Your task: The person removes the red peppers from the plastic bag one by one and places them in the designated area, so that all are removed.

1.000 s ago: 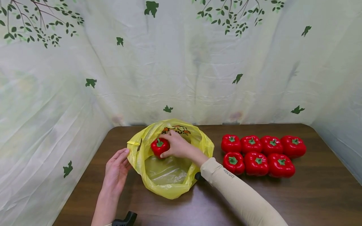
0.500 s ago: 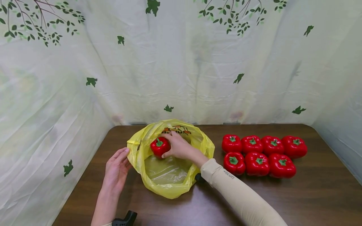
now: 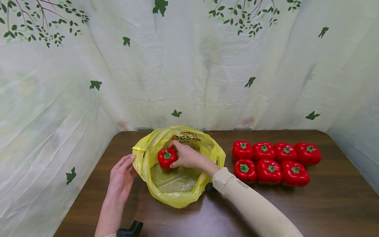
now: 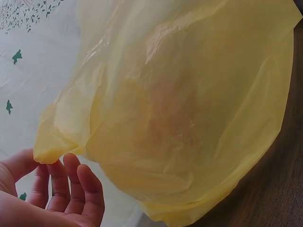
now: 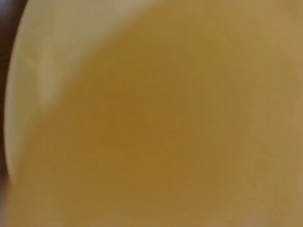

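A yellow plastic bag stands on the table with its mouth spread wide. Inside it my right hand grips a red bell pepper with a green stem, thumb on the near side and fingers on the far side. At the bag's left rim my left hand pinches the edge between thumb and forefinger. In the left wrist view the bag's outer wall fills most of the picture, and the other fingers lie loosely bent below the pinched corner. Blurred yellow plastic covers nearly all of the right wrist view.
Several red bell peppers sit in two rows on the brown table, right of the bag. A pale curtain with leaf prints hangs behind the table and at both sides.
The right hand and its pepper have shifted slightly nearer within the bag, uncovering more of the print on the bag's far wall. The left hand keeps its pinch on the rim.
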Motion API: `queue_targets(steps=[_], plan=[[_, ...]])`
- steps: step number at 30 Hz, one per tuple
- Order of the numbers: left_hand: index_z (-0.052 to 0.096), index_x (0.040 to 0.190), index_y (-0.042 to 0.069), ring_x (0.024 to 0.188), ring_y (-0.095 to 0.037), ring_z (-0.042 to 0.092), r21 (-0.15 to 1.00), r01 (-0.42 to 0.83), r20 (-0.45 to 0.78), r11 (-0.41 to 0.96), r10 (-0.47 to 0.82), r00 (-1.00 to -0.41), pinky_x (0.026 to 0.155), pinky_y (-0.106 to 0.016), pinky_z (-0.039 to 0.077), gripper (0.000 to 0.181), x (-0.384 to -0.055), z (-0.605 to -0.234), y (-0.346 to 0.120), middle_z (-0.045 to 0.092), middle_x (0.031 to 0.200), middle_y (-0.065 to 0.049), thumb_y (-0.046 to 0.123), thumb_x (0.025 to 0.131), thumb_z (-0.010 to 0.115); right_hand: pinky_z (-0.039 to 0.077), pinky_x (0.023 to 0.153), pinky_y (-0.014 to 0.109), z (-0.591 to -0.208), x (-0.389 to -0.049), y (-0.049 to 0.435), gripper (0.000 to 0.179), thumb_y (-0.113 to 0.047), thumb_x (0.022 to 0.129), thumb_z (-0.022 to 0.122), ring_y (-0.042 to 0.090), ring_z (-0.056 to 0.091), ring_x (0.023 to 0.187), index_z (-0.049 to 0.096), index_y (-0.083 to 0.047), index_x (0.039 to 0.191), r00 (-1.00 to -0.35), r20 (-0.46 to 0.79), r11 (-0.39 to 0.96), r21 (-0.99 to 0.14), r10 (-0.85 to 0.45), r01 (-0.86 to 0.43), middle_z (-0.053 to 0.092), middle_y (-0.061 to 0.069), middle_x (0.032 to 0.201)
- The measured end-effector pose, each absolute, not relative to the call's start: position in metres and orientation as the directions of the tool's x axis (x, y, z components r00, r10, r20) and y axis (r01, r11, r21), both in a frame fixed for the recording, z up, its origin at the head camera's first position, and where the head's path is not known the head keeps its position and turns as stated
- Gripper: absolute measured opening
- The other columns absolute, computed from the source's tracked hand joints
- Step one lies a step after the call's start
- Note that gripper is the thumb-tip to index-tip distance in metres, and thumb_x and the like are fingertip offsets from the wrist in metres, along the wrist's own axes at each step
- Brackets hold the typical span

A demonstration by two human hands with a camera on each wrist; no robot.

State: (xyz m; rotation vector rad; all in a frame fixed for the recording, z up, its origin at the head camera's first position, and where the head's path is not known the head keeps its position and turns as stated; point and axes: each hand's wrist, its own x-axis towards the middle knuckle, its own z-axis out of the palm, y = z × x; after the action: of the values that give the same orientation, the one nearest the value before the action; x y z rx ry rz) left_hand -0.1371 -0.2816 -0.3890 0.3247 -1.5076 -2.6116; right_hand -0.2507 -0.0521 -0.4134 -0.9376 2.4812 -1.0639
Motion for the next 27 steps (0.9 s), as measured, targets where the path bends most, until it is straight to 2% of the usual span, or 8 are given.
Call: queue_targets(steps=[9, 15, 20, 27], plan=[[0.072, 0.091, 0.011, 0.084, -0.012, 0.067, 0.861, -0.022, -0.147, -0.508, -0.207, -0.967, 0.074, -0.028, 0.052, 0.012, -0.138, -0.389, -0.281, 0.071, 0.092, 0.000, 0.012, 0.098, 0.062, 0.041, 0.102, 0.028, -0.413, -0.243, -0.044, 0.080, -0.023, 0.081, 0.082, 0.014, 0.049, 0.125, 0.040, -0.011, 0.148, -0.698, 0.021, 0.504, -0.676, -0.715, -0.537, 0.050, 0.003, 0.141], [0.072, 0.092, 0.012, 0.085, -0.012, 0.067, 0.862, -0.015, -0.140, -0.507, -0.208, -0.968, 0.074, -0.028, 0.052, 0.012, -0.137, -0.389, -0.281, 0.071, 0.092, 0.000, 0.012, 0.099, 0.061, 0.046, 0.093, 0.025, -0.407, -0.236, -0.041, 0.073, -0.026, 0.080, 0.083, 0.012, 0.053, 0.113, 0.049, -0.010, 0.142, -0.679, 0.060, 0.482, -0.658, -0.732, -0.578, 0.054, 0.001, 0.130], [0.072, 0.093, 0.011, 0.087, -0.012, 0.067, 0.863, -0.016, -0.139, -0.505, -0.207, -0.968, 0.076, -0.028, 0.052, 0.012, -0.136, -0.389, -0.282, 0.071, 0.094, 0.000, 0.012, 0.099, 0.061, 0.048, 0.086, 0.022, -0.399, -0.228, -0.037, 0.065, -0.024, 0.076, 0.084, 0.010, 0.055, 0.106, 0.055, -0.011, 0.133, -0.703, 0.115, 0.462, -0.678, -0.702, -0.572, 0.055, -0.001, 0.122], [0.071, 0.095, 0.011, 0.088, -0.012, 0.067, 0.865, -0.018, -0.139, -0.501, -0.204, -0.969, 0.076, -0.028, 0.052, 0.011, -0.137, -0.390, -0.281, 0.071, 0.095, 0.000, 0.012, 0.099, 0.061, 0.051, 0.081, 0.024, -0.389, -0.214, -0.026, 0.064, -0.028, 0.075, 0.085, 0.012, 0.054, 0.104, 0.053, -0.012, 0.128, -0.781, 0.180, 0.383, -0.792, -0.597, -0.475, 0.053, -0.002, 0.120]])
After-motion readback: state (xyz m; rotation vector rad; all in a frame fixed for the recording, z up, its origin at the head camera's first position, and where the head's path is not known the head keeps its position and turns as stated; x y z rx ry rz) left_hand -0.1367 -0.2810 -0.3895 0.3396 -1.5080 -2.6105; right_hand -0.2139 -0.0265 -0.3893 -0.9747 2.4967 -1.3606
